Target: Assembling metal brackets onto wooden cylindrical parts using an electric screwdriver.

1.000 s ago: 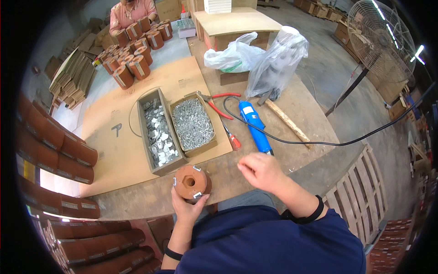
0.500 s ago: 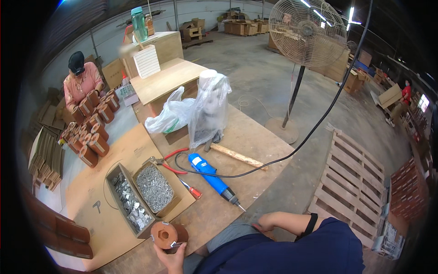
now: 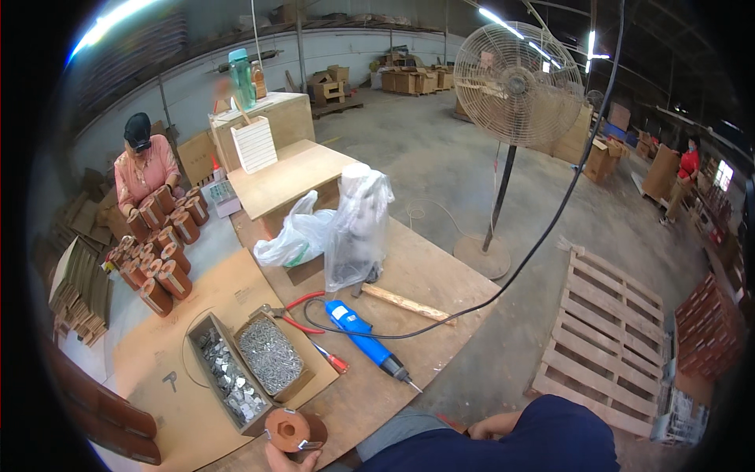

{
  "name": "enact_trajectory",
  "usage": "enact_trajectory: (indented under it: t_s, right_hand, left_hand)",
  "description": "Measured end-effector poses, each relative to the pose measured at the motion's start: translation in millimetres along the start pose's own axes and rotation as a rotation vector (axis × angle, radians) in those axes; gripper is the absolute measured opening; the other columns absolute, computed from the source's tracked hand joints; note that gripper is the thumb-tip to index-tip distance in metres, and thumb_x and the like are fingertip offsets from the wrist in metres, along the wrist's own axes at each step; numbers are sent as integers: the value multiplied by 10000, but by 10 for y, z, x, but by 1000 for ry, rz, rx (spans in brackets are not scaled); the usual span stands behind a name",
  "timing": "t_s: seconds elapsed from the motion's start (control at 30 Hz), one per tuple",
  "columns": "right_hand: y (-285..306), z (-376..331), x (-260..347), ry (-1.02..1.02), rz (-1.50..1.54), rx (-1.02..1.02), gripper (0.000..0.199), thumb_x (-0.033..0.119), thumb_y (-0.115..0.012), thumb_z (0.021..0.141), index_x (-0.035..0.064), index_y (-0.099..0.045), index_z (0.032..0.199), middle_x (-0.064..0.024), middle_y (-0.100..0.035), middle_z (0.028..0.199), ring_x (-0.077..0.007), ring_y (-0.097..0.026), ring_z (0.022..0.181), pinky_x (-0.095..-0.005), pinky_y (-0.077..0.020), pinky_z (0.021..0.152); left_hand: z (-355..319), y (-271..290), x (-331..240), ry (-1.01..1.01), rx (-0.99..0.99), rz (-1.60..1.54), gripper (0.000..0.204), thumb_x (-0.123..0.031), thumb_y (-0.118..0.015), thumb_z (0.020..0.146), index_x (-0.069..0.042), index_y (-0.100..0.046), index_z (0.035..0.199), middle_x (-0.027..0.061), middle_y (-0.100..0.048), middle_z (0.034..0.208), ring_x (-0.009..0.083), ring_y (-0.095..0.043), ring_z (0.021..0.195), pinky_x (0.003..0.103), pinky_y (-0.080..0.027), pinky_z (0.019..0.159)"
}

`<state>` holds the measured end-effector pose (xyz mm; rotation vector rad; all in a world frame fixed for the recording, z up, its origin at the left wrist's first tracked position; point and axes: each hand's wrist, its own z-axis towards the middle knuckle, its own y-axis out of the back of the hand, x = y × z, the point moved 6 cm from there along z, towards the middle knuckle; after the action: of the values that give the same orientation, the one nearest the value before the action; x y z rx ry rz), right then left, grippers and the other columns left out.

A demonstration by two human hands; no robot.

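Brown cylinder (image 3: 305, 429): holed end facing camera, axis receding rightward; left fingers (image 3: 311, 459) curled round it; right fingers hidden, can't tell

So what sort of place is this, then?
Likely a workshop or factory: there's a blue power tool and a box of small metal pieces on the bench, plus a wooden pallet.

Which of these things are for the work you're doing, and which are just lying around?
Probably for the work: brown block in the left hand, metal pieces, screws, blue power tool.

Seemingly just lying about: hammer, crumpled plastic bag, green bottle, wooden pallet.
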<state>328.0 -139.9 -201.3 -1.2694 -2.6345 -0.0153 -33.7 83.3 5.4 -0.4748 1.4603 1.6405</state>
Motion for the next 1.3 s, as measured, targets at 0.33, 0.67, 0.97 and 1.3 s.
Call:
enact_trajectory:
  t_s: [0.33, 0.67, 0.97, 1.3]
  right_hand:
    - [190, 519, 264, 8, -206, -252, 698, 421, -642, 717, -44, -459, 1204, -233, -438, 1257, -355, -489, 1112, -364, -401, 903]
    - [21, 41, 1876, 6, -592, -140, 576, 320, -632, 710, -22, -496, 1152, -227, -488, 1177, -354, -520, 1046, -386, -422, 854]
    - [344, 375, 1245, 263, -841, -142, 474, 230, -622, 704, -1, -529, 1106, -222, -534, 1105, -353, -548, 987, -406, -441, 811]
    - [554, 767, 752, 482, -505, -409, 436, 267, -661, 675, 107, -599, 1075, -184, -603, 1025, -345, -571, 953, -387, -445, 796]
  left_hand:
    - [75, -18, -5, -166, 239, 329, 642, -435, -690, 662, 46, -511, 1046, 240, -543, 924, 410, -493, 885, 499, -364, 810]
    - [123, -51, 99, -216, 290, 371, 518, -366, -649, 625, -42, -508, 1004, 162, -451, 1201, 330, -432, 1067, 421, -339, 860]
    - [99, 75, 49, -156, 268, 393, 569, -379, -662, 626, -33, -491, 1045, 171, -474, 1118, 345, -464, 985, 435, -365, 820]
    - [88, 20, -34, -308, 124, 461, 743, -555, -718, 565, -13, -486, 1019, 161, -495, 903, 359, -457, 833, 438, -378, 762]
